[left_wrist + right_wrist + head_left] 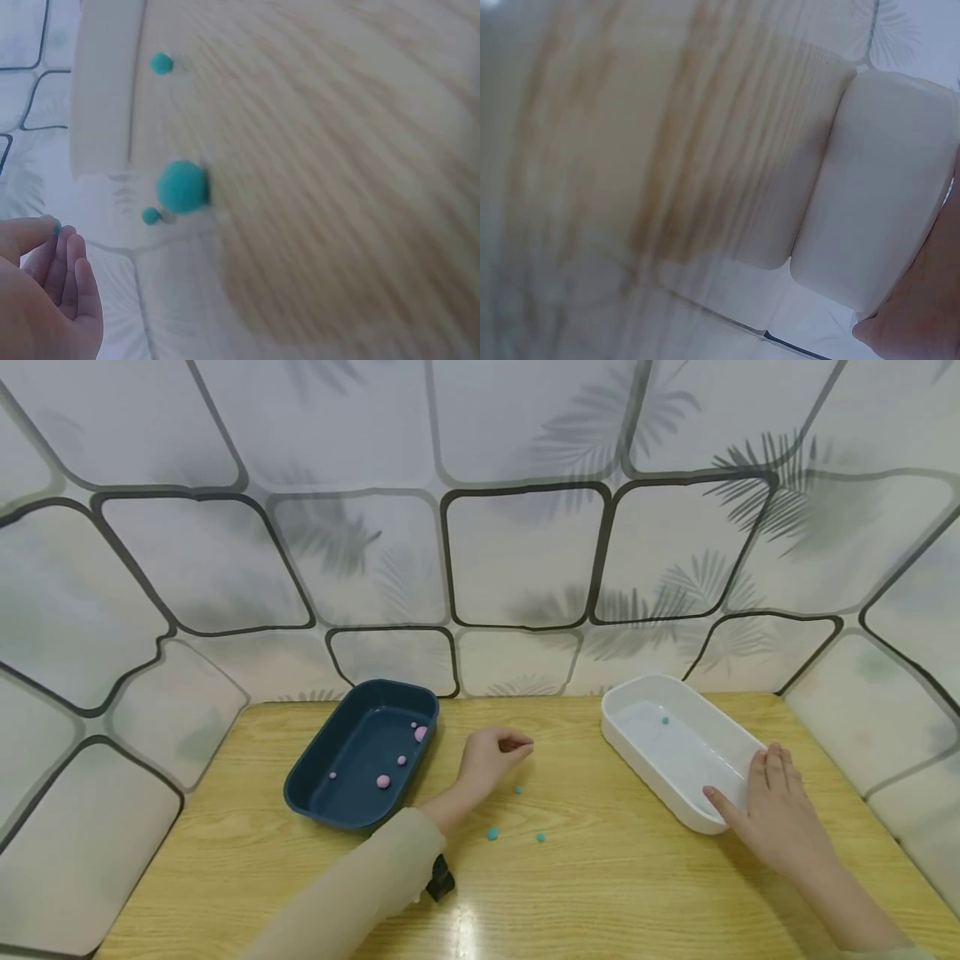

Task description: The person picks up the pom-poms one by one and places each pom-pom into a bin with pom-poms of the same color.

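A tiny teal ball [57, 228] sits pinched between the thumb and fingertips of the left hand [491, 758], which hovers over the middle of the light wooden counter [615, 877] with its fingers curled together; the left wrist view shows a bit of teal at the fingertips. Below that hand, 3 more small teal balls lie loose on the wood — one [517, 789] just beside the wrist, a larger one [492, 833] and a smaller one [540, 837] nearer the person, set close together.

To the left of the hand stands a dark blue oblong plastic tray [315, 781], holding several small pink balls [383, 781] of differing sizes. The left arm wears a pale beige sleeve [352, 893], with a small black object [440, 878] beside its cuff.

On the right stands a white oblong plastic tray [637, 756] with a single small teal ball [664, 720] inside, near its far end. The right hand [772, 810] rests on the near corner of this tray — fingers straight and together on the rim, thumb stretched along the side wall.
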The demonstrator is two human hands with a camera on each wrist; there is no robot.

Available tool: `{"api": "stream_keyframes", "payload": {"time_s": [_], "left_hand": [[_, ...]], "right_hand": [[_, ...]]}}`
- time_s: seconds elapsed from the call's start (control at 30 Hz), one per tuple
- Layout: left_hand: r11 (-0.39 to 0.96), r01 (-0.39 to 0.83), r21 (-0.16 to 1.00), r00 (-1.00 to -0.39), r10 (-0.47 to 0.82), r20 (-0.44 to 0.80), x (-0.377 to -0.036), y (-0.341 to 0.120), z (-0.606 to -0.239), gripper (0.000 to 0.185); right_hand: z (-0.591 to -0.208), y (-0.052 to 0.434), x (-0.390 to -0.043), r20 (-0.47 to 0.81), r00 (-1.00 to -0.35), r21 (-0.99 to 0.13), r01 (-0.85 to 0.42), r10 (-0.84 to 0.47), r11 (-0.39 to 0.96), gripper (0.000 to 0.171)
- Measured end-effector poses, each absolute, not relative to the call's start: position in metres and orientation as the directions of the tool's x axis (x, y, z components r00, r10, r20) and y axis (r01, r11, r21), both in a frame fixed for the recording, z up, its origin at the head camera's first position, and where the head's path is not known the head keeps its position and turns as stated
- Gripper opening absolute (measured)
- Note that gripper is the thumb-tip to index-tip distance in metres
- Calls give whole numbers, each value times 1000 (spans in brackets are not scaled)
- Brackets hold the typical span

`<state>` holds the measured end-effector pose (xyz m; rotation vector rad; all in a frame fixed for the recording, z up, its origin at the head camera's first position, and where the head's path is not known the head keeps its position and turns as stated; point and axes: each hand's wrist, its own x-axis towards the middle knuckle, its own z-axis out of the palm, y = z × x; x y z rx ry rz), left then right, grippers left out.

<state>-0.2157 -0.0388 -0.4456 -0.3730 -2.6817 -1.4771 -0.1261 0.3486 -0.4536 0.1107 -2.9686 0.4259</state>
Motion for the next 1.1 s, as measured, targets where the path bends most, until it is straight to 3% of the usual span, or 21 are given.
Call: {"api": "stream_keyframes", "payload": {"time_s": [0.37,1.1], "left_hand": [[402,255,879,-957,234,171,-218,6,-429,10],[320,262,911,-947,269,178,-235,84,-410,10]], "right_hand": [[-452,348,-126,134,-990,-274,-84,-49,958,103],[-452,348,-126,126,-991,-278,-83,-49,957,103]]}}
